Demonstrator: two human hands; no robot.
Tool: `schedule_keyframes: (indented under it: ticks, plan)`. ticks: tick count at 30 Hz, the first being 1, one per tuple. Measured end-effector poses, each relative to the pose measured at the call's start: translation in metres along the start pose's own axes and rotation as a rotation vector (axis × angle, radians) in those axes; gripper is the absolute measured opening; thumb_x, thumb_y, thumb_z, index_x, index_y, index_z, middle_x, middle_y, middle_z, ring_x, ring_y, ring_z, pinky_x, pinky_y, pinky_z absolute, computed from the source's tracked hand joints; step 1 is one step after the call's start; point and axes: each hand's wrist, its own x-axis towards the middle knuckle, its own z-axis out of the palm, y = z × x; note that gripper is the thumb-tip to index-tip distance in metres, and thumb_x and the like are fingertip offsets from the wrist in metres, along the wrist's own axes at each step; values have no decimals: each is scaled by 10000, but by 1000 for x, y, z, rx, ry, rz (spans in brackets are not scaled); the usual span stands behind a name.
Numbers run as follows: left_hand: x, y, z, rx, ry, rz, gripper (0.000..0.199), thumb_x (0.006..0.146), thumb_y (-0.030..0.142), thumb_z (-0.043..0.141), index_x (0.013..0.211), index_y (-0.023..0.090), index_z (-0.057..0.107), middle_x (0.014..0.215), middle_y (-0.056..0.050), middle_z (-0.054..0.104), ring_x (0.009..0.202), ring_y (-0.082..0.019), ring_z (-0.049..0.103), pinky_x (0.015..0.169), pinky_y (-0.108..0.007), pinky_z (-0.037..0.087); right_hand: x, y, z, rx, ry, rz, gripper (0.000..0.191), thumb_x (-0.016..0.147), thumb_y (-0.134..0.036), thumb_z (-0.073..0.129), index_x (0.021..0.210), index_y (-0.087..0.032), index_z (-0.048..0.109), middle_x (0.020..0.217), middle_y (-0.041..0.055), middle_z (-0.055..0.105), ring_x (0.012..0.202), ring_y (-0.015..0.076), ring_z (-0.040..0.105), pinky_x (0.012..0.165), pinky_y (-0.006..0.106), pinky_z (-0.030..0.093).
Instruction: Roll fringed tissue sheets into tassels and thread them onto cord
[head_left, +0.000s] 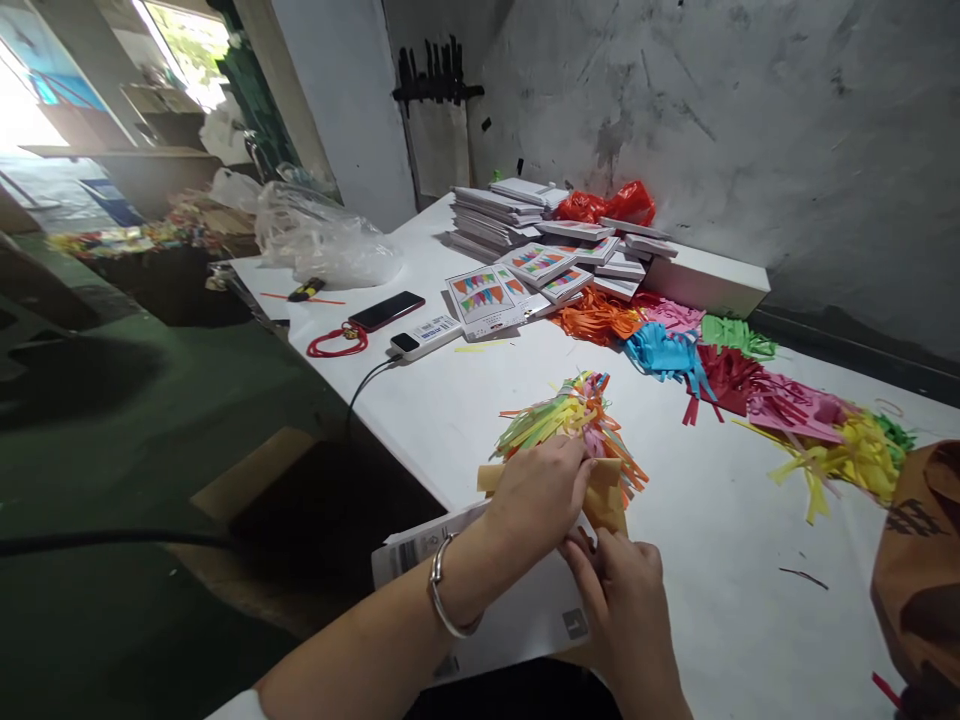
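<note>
In the lower middle of the head view, a white printed sheet (525, 610) with a barcode lies against a piece of brown paper (609, 500). My left hand (544, 485), with a silver bangle at its wrist, reaches across the sheet; its bent fingers grip the brown paper near its top edge. Lower down, my right hand (630, 580) pinches the sheet's right edge with thumb and fingers. Just beyond the brown paper is a bundle of multicoloured paper tassels (555, 415), partly hidden by my left hand. My fingertips overlap the paper, so the exact grip is hard to see.
Several coloured tassel bundles (664, 350) line the table's right side. Behind are stacked white packets (499, 215), printed cards (487, 298) and a white box (709, 280). A phone (387, 310), a cabled white device (427, 337) and a cutter (306, 290) lie left; a brown bag (919, 570) stands right.
</note>
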Motion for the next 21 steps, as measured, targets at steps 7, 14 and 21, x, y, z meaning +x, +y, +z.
schedule_keyframes:
  ticks: [7,14,21]
  plan:
    - [1,1,7,-17,-23,-4,215,1002,248,483,910,170,661,942,-83,723,881,-259,687,746,-365,524,2,-7,3,-164,125,-70,464,1040,-495,387,703,-211,530,581,-7,565,544,167,517,729,369,311]
    - [5,-6,7,-36,-14,11,207,991,220,495,873,171,658,896,-76,729,837,-250,688,726,-360,513,-1,4,0,71,-128,-23,149,973,-349,541,900,-233,600,686,-17,627,627,174,559,660,292,413]
    - [-1,-14,3,-121,32,73,171,984,205,526,876,171,653,890,-57,728,830,-230,682,730,-345,505,-6,15,-24,345,-25,130,452,834,-554,689,1161,-258,591,1103,57,688,966,241,649,782,324,512]
